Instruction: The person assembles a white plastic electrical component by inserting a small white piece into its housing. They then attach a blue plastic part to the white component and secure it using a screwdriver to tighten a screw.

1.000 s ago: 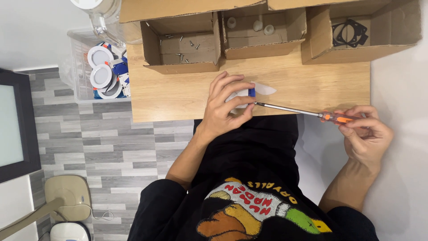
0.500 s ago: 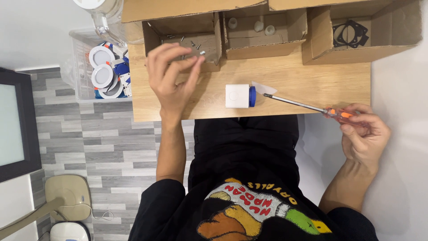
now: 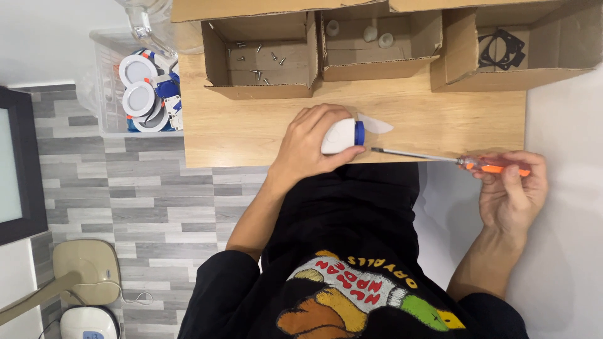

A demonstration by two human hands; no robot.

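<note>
Pale matt wood bench [image 3: 251,125]; rough brown cardboard boxes [image 3: 260,91]; smooth white plastic fitting [image 3: 339,135]; screwdriver [image 3: 440,159] with shiny metal shaft, seemingly glossy orange plastic handle.

it looks like a small home assembly station. a narrow wooden table [image 3: 251,125] carries open cardboard boxes sorted with screws [image 3: 260,59], white caps [image 3: 370,31] and black gaskets [image 3: 499,50]. a clear bin of round white fittings [image 3: 141,88] stands on grey wood-look flooring [image 3: 125,201].

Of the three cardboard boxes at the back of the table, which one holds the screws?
The left box, nearest the clear bin. Small metal screws lie scattered in it. The middle box holds white parts; the right box holds black gaskets.
</note>
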